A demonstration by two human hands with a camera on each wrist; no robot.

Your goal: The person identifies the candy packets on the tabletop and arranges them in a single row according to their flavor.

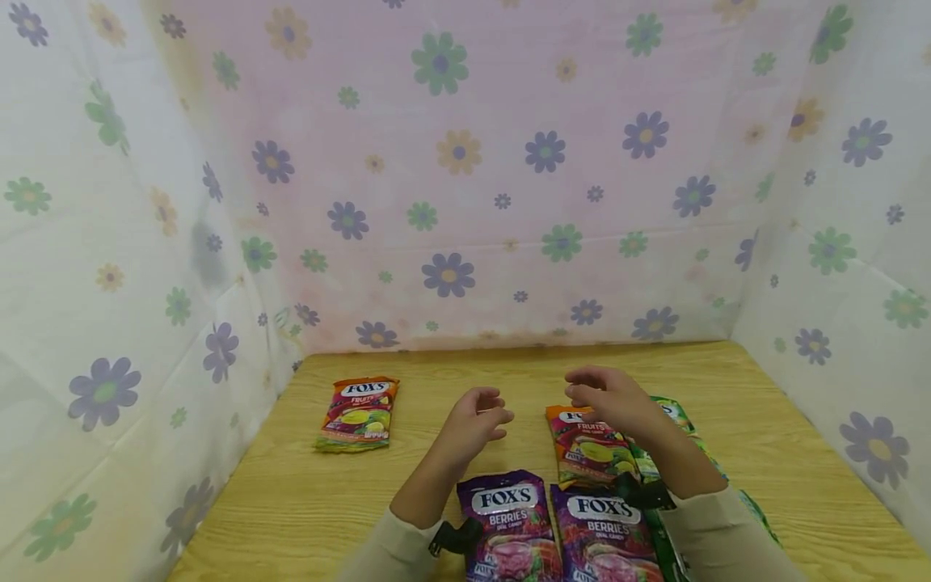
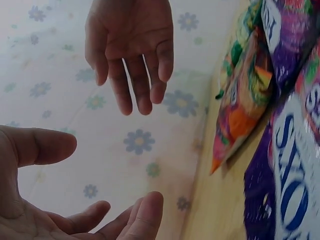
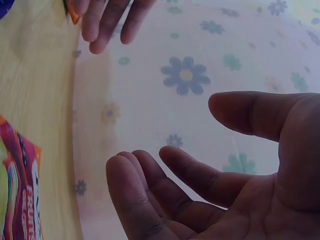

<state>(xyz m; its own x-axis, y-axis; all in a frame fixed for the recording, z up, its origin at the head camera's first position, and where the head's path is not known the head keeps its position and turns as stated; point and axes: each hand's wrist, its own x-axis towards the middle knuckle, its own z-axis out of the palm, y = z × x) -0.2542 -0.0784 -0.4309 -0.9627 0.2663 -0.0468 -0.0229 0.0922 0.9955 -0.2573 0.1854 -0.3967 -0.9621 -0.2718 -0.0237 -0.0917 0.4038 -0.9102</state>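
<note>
My left hand [image 1: 473, 424] is held above the table, fingers loosely bent and apart from the thumb, with nothing in it. Over the right-hand orange Fox's Fruits candy bag [image 1: 592, 449] hovers my right hand [image 1: 614, 400], also holding nothing, its fingers relaxed. Both palms face each other across a gap, as the left wrist view shows with the right hand [image 2: 132, 50] opposite. Two purple Fox's Berries candy bags, one on the left [image 1: 509, 529] and one on the right [image 1: 607, 537], lie side by side nearest me. Green candy bags [image 1: 672, 412] lie partly hidden under the right forearm.
Another orange Fox's Fruits bag [image 1: 356, 414] lies alone at the left of the wooden table [image 1: 284, 501]. Flower-print cloth [image 1: 494, 186] walls the table at the back and both sides. Dark straps with small mounts [image 1: 458, 536] sit on the wrists.
</note>
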